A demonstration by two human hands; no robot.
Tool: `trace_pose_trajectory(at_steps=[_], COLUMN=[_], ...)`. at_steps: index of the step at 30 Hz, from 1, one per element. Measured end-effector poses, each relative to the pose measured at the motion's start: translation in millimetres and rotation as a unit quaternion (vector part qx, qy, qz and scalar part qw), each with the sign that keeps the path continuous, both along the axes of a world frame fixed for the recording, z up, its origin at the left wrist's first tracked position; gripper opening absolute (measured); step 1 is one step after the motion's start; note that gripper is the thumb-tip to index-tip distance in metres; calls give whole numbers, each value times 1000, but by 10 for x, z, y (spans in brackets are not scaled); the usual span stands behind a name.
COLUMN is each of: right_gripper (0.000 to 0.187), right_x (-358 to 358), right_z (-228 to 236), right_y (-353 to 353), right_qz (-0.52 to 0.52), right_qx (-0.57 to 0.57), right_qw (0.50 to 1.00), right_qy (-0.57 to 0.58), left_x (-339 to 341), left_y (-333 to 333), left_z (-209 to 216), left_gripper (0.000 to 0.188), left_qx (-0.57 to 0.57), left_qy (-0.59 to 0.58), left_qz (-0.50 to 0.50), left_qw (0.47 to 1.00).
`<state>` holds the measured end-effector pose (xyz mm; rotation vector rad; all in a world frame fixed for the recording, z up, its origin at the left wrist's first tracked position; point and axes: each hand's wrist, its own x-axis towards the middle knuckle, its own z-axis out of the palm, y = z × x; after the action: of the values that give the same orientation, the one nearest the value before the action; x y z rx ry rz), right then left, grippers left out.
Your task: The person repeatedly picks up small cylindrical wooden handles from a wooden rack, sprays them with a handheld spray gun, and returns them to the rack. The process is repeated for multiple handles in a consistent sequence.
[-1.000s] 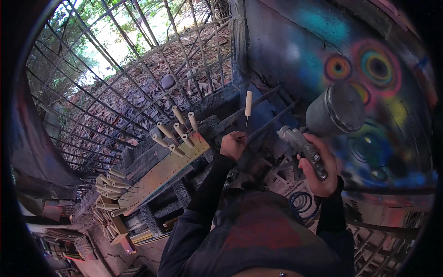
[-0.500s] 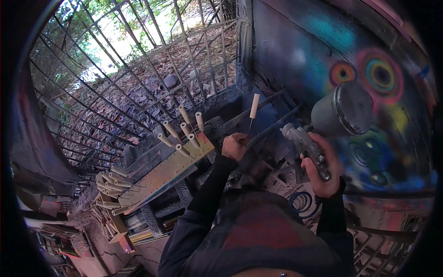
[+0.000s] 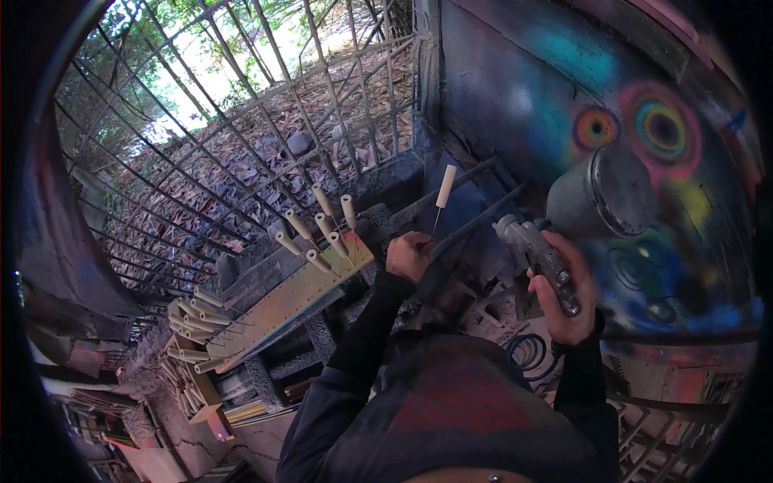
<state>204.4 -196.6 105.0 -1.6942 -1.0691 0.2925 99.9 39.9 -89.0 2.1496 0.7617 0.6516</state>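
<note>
My left hand [image 3: 409,256] pinches the lower end of a thin rod, which carries a pale cream cylinder [image 3: 445,186] upright at its top. In my right hand [image 3: 570,299] is a metal spray gun [image 3: 538,256] with a large grey cup [image 3: 600,193]; my fingers wrap round its handle. The gun's nozzle end points left, towards the rod, with a gap between them. Left of my left hand lies a long wooden board [image 3: 298,299] full of small holes. Several similar cylinders [image 3: 318,261] on thin rods stand in its far end, and others cluster at its near-left end.
A barred metal grille [image 3: 322,97] runs along the far left, with dry leaves behind it. A paint-marked dark panel [image 3: 515,97] rises at the right. Below my right wrist hangs a coiled blue hose [image 3: 525,354]. A box of pale sticks [image 3: 197,394] is at lower left.
My right hand and the spray gun have shifted very slightly to the right. The cylinder on its rod has tilted a little to the right; my left hand stays nearly in place.
</note>
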Motion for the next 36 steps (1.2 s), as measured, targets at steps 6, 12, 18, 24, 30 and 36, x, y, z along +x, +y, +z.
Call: trace_pose_trajectory(at_steps=[6, 12, 18, 24, 30, 36], right_gripper=[46, 47, 46, 47, 47, 46], right_x=[9, 35, 20, -54, -447, -1133], right_z=[-42, 6, -15, -86, -26, -77], right_y=[-81, -70, -125, -334, -530, -815], right_qz=[67, -5, 26, 44, -77, -88], right_qx=[-24, -5, -12, -28, 15, -14], right_qw=[997, 1000, 1000, 992, 995, 994], right_qy=[36, -14, -6, 112, 53, 70], left_x=[6, -4, -40, -122, -317, -706], left_y=[6, -48, -113, -189, -324, -465], left_z=[-5, -21, 50, -11, 55, 76], left_gripper=[17, 15, 14, 13, 12, 13], left_qx=[-1, -8, 3, 6, 24, 22], left_qy=[-9, -14, 7, 4, 28, 39], left_qz=[-7, -7, 3, -7, -61, -100], left_qw=[1000, 1000, 1000, 1000, 997, 994])
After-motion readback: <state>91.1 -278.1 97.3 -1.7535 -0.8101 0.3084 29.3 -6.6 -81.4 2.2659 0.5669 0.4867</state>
